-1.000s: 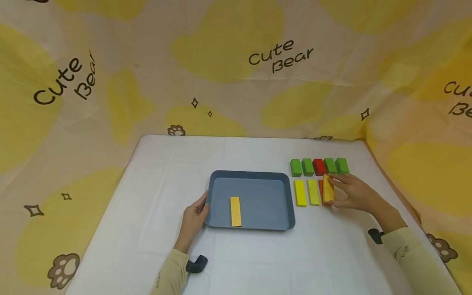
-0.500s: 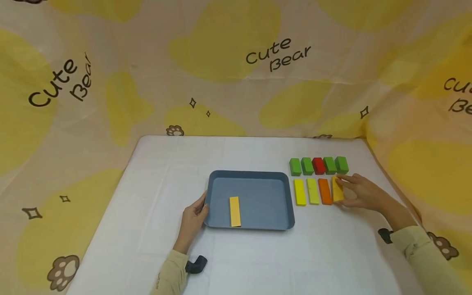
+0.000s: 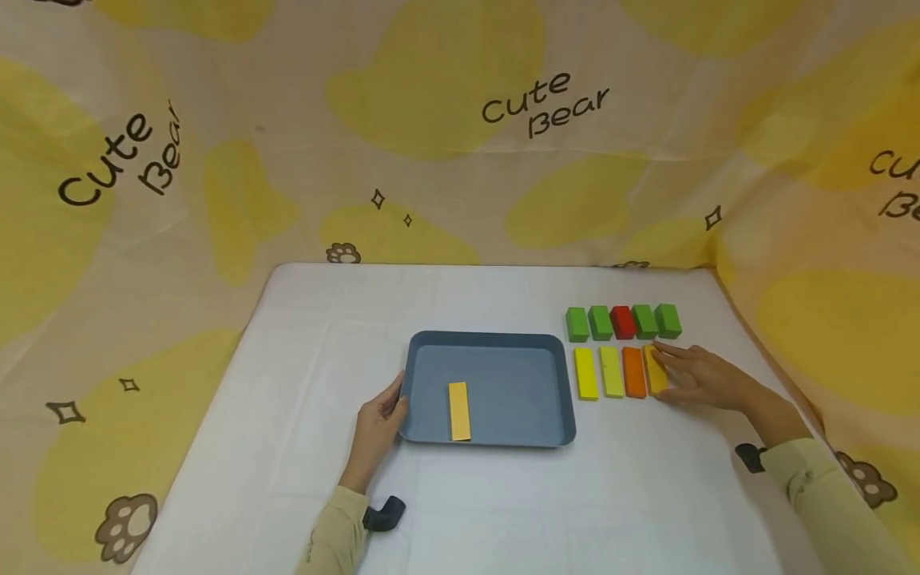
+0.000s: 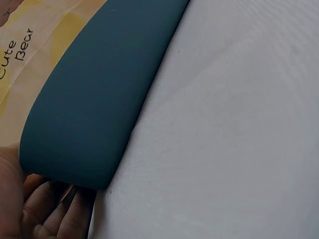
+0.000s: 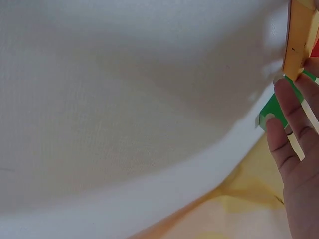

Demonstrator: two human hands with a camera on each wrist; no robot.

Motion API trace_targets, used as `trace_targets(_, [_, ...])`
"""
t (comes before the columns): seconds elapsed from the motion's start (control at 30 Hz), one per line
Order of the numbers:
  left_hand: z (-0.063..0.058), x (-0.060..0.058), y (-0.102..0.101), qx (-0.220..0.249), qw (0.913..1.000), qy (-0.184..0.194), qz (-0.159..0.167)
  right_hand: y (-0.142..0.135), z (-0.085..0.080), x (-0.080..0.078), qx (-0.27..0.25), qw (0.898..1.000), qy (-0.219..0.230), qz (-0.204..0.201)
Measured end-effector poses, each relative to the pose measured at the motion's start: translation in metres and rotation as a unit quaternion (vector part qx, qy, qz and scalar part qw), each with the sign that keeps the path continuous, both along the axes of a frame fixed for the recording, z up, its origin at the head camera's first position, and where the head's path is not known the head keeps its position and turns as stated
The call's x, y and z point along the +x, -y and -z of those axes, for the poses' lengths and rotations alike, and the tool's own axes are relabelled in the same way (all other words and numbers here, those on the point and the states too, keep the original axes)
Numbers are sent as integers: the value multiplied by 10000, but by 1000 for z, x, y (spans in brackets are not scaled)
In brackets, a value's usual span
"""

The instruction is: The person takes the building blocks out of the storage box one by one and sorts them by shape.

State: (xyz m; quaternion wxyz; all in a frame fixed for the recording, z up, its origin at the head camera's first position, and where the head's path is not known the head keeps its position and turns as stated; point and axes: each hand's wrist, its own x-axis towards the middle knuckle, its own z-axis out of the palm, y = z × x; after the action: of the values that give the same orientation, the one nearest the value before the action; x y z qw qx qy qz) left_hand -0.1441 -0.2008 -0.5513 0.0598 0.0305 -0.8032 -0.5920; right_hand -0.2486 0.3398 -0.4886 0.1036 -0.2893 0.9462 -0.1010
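My left hand [image 3: 381, 423] grips the left side of a blue-grey tray [image 3: 517, 341], thumb at the rim; the left wrist view has its fingers [image 4: 75, 214] at the tray's corner. One light-orange block [image 3: 459, 411] lies inside the tray, left of its middle. At the right, my right hand [image 3: 707, 379] pinches a yellow-orange block [image 3: 655, 370] by its two ends. That block stands close beside an orange block [image 3: 634, 372], at the right end of a row with a lime block [image 3: 612, 372] and a yellow block [image 3: 585, 374]. Its far end shows in the right wrist view.
Behind that row stands a second row: several green blocks [image 3: 577, 325] with a red block [image 3: 624, 323] in the middle. A white cloth covers the table [image 3: 323, 343]. Patterned yellow fabric [image 3: 431, 160] hangs behind and at both sides.
My right hand has carried the yellow-orange block rightward from over the orange block to beside it, then slightly back left against it. The left hand and tray have stayed put.
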Motion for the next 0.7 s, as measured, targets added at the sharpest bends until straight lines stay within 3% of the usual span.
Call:
trace_targets(0.2, [-5,1,-3,-7,10000,-46,-16,0,0,7,-24,9999,107,62])
trace_targets(0.47, [-37,8,-8,-19,9998,-150,146,-2,3,10,-62,9999,-133,-18])
trace_targets(0.7, [-10,5,-2,-61,10000,-16,-49,0,-5,3,-109,9994,265,174])
